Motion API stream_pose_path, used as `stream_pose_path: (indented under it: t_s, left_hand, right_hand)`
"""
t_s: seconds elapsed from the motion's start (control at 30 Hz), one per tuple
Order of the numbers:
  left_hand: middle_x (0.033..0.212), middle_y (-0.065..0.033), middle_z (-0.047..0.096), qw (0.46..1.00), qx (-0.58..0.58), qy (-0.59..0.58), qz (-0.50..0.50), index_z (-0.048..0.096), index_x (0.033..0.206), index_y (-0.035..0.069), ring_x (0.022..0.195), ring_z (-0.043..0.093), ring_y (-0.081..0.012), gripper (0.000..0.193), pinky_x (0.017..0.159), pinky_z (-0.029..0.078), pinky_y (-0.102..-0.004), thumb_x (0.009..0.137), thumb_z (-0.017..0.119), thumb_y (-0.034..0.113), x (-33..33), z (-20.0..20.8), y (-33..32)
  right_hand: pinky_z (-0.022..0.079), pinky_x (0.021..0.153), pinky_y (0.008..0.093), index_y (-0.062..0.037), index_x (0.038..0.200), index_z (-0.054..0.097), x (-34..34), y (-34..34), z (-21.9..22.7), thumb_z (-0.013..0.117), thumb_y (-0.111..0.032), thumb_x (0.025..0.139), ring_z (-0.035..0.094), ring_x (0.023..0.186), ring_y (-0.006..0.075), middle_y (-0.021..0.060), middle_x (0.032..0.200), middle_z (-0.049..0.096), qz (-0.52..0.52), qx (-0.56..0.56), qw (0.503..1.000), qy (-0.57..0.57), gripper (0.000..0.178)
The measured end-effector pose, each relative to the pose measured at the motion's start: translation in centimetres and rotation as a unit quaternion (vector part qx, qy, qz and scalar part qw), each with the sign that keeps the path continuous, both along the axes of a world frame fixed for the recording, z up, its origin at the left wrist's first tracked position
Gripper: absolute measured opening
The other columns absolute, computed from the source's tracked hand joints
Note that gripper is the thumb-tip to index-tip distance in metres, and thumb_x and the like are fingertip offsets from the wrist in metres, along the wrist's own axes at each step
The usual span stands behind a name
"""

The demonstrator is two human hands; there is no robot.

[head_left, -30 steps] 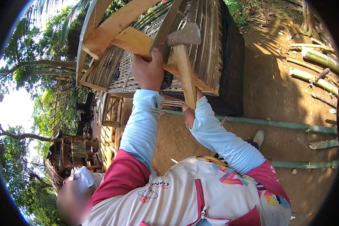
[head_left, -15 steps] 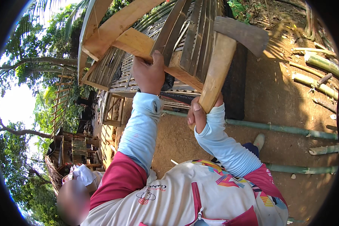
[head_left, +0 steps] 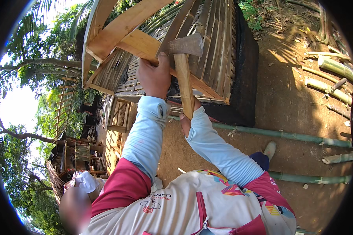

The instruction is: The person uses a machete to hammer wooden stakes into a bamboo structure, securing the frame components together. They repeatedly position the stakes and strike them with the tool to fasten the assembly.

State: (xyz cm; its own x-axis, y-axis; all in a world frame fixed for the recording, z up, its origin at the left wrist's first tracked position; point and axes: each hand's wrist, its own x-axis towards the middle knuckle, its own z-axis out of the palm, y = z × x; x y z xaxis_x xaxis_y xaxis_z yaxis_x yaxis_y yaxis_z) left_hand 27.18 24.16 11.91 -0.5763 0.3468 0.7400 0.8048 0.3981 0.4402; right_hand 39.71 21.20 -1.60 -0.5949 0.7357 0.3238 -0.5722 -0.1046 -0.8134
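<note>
My left hand (head_left: 155, 79) is closed round the edge of a pale wooden beam (head_left: 139, 44), thumb on top. My right hand (head_left: 186, 123), partly hidden by the handle, grips the lower end of an axe (head_left: 182, 78). The axe has a light wooden handle and a dark, worn metal head. Its head is raised to the right of my left hand, in front of the slats as I see it; whether it touches the wood I cannot tell. Behind both hands is a slatted bamboo frame (head_left: 217, 51) with a wooden edge board (head_left: 211, 91).
A black sheet (head_left: 248, 74) runs along the frame's right side. Green bamboo poles (head_left: 286, 134) lie across the dirt ground, and cut bamboo lengths (head_left: 335, 67) lie at the far right. Another person (head_left: 84, 182) is at the lower left, near a wooden hut (head_left: 82, 154).
The axe has swung left, its head moving from right of the frame to close beside my left hand. My right arm has moved left with it. The left hand has stayed on the beam.
</note>
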Motion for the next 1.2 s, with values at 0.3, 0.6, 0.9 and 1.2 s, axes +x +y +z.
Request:
stream_pose_path:
  t_s: [0.3,0.6,0.9,1.2]
  left_hand:
    - [0.083,-0.0181,0.070,1.000,-0.010,0.022,0.012,0.062,0.095,-0.005,0.075,0.069,-0.0308,0.031,0.069,0.052,-0.0386,0.083,0.068,0.023,-0.1,0.1,0.0]
    - [0.082,-0.0190,0.070,1.000,-0.008,0.020,0.017,0.063,0.094,-0.004,0.076,0.069,-0.0348,0.030,0.070,0.052,-0.0397,0.083,0.068,0.023,0.3,0.1,0.1]
    - [0.081,-0.0197,0.070,0.999,-0.013,0.036,0.028,0.063,0.094,-0.005,0.075,0.069,-0.0354,0.032,0.070,0.052,-0.0406,0.083,0.068,0.024,0.2,-0.1,-0.1]
    - [0.082,-0.0203,0.070,0.999,-0.015,0.021,0.029,0.063,0.095,-0.004,0.076,0.069,-0.0356,0.032,0.070,0.051,-0.0407,0.082,0.067,0.025,0.6,0.4,0.2]
  right_hand:
    - [0.046,0.046,0.0265,-0.0115,0.122,0.033,-0.3,0.8,1.5,0.050,-0.002,0.092,0.049,0.053,0.0102,0.0035,0.083,0.050,-0.103,0.062,0.990,0.075,0.036]
    - [0.046,0.050,0.0273,-0.0104,0.136,0.031,-0.4,0.4,0.1,0.051,-0.002,0.090,0.049,0.055,0.0121,0.0064,0.088,0.050,-0.082,0.057,0.993,0.064,0.051]
    - [0.045,0.049,0.0276,-0.0114,0.143,0.029,0.1,0.7,-0.2,0.053,0.000,0.088,0.050,0.056,0.0121,0.0044,0.081,0.051,-0.017,0.043,0.999,-0.011,0.061]
    - [0.044,0.046,0.0271,-0.0101,0.142,0.028,0.0,1.2,0.0,0.048,0.003,0.087,0.049,0.052,0.0119,0.0049,0.080,0.050,-0.001,-0.001,1.000,0.019,0.060]
